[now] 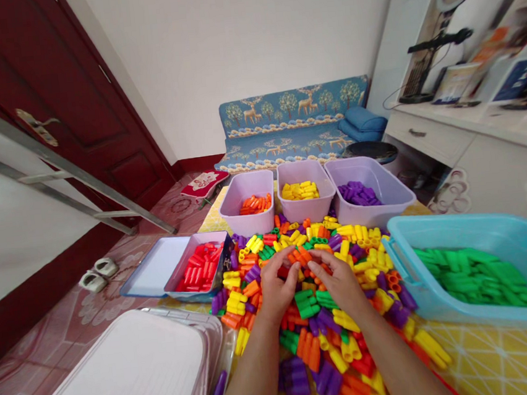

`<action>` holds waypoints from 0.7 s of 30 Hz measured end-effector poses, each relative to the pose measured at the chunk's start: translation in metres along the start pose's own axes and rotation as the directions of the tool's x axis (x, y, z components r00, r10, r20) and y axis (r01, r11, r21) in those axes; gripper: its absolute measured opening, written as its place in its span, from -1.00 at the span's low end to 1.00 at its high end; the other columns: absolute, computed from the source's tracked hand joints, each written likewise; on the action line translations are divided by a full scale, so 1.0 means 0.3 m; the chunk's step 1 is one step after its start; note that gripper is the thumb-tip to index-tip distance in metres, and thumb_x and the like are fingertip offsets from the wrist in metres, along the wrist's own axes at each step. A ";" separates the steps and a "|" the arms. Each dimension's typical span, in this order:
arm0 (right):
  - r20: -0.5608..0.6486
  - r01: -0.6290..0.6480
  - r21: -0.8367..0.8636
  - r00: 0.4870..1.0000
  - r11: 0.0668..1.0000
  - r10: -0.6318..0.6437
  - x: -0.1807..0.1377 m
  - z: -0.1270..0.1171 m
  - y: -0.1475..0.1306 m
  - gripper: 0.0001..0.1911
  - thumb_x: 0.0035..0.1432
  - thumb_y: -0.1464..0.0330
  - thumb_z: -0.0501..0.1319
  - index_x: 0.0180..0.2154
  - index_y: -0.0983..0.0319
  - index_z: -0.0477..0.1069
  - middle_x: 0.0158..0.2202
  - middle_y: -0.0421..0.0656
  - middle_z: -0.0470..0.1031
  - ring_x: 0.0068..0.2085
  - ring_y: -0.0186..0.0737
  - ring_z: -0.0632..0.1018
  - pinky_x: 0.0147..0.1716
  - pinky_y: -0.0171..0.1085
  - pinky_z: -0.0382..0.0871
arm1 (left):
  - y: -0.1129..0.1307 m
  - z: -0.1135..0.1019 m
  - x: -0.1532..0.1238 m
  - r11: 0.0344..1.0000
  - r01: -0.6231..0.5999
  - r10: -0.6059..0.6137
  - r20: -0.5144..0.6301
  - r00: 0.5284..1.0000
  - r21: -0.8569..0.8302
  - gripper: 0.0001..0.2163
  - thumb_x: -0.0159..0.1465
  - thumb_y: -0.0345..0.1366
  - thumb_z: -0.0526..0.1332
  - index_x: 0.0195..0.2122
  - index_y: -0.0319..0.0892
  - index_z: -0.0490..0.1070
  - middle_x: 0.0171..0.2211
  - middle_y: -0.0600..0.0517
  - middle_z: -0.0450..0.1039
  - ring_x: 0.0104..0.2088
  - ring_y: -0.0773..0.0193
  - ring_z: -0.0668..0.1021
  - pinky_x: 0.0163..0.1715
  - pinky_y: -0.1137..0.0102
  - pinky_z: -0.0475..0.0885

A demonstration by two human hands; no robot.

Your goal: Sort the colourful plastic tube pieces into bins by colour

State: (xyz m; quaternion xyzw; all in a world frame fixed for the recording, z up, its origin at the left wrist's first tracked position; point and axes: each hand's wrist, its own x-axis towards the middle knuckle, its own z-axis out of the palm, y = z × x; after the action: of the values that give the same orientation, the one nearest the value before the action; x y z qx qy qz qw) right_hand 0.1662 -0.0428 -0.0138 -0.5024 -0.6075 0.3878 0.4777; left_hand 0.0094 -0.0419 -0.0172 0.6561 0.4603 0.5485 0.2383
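A heap of small plastic tube pieces (pixel 251 267) in orange, yellow, green, purple and red covers the table before me. My left hand (pixel 276 289) and my right hand (pixel 339 280) rest on the heap's middle, close together, fingers curled around several orange pieces (pixel 301 257). Behind the heap stand three lilac bins: one with orange pieces (pixel 248 222), one with yellow pieces (pixel 302 209), one with purple pieces (pixel 379 212). A small lilac bin with red pieces (pixel 218 242) sits at the left on a blue tray (pixel 154 270). A light blue tub (pixel 423 303) with green pieces is at the right.
A clear lidded box (pixel 126 372) lies at the near left. The yellow patterned tablecloth (pixel 503 361) shows at the near right. Beyond the table are a patterned sofa (pixel 293 123), a dark red door (pixel 66 86), a metal ladder (pixel 55 168) and white cabinets (pixel 473 152).
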 end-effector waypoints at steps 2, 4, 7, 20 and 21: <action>-0.005 0.008 -0.012 1.000 1.000 -0.008 -0.001 0.000 0.000 -0.65 0.16 0.16 0.17 -0.07 0.19 0.44 -0.08 -0.09 0.55 -0.03 -0.07 0.53 -0.06 -0.16 0.42 | 0.001 0.000 0.000 1.000 -0.005 0.005 0.007 1.000 0.007 -0.72 0.25 -0.27 0.19 -0.02 -0.17 0.46 -0.34 0.01 0.51 -0.37 0.31 0.51 -0.25 0.39 0.43; -0.008 0.017 -0.014 1.000 1.000 -0.018 -0.002 0.001 -0.001 -0.66 0.16 0.17 0.18 -0.09 0.19 0.45 -0.10 -0.10 0.55 -0.05 -0.08 0.53 -0.07 -0.17 0.42 | 0.002 -0.001 0.000 1.000 -0.006 0.006 0.024 1.000 0.015 -0.73 0.26 -0.27 0.18 -0.03 -0.16 0.47 -0.31 0.00 0.52 -0.34 0.30 0.51 -0.23 0.38 0.43; 0.003 0.025 0.004 1.000 1.000 -0.025 -0.005 0.002 -0.003 -0.70 0.16 0.18 0.17 -0.14 0.19 0.47 -0.14 -0.12 0.57 -0.11 -0.10 0.55 -0.12 -0.20 0.44 | 0.006 -0.002 0.001 1.000 0.000 -0.001 0.046 0.999 0.018 -0.72 0.27 -0.26 0.17 -0.02 -0.16 0.46 -0.25 -0.03 0.53 -0.29 0.28 0.52 -0.19 0.36 0.43; 0.000 -0.011 0.081 1.000 0.997 0.011 -0.008 0.007 -0.008 -0.70 0.15 0.15 0.19 -0.16 0.18 0.47 -0.22 -0.14 0.56 -0.23 -0.13 0.58 -0.28 -0.24 0.49 | 0.010 -0.005 0.006 0.998 0.039 -0.037 0.061 0.997 -0.038 -0.75 0.30 -0.27 0.14 -0.04 -0.16 0.47 -0.08 -0.05 0.53 -0.09 0.20 0.54 -0.02 0.31 0.39; -0.002 -0.012 0.093 1.000 0.996 0.013 -0.008 0.007 -0.007 -0.70 0.15 0.15 0.20 -0.15 0.18 0.46 -0.22 -0.13 0.56 -0.22 -0.13 0.58 -0.27 -0.24 0.49 | 0.009 -0.005 0.007 0.998 0.045 -0.043 0.059 0.997 -0.038 -0.75 0.29 -0.27 0.14 -0.05 -0.16 0.47 -0.09 -0.04 0.53 -0.09 0.20 0.54 -0.02 0.31 0.39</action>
State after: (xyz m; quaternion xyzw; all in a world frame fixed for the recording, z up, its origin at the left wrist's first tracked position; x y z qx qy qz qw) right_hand 0.1635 -0.0456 -0.0127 -0.4842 -0.5850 0.4178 0.4988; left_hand 0.0088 -0.0417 -0.0135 0.6565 0.4567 0.5329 0.2765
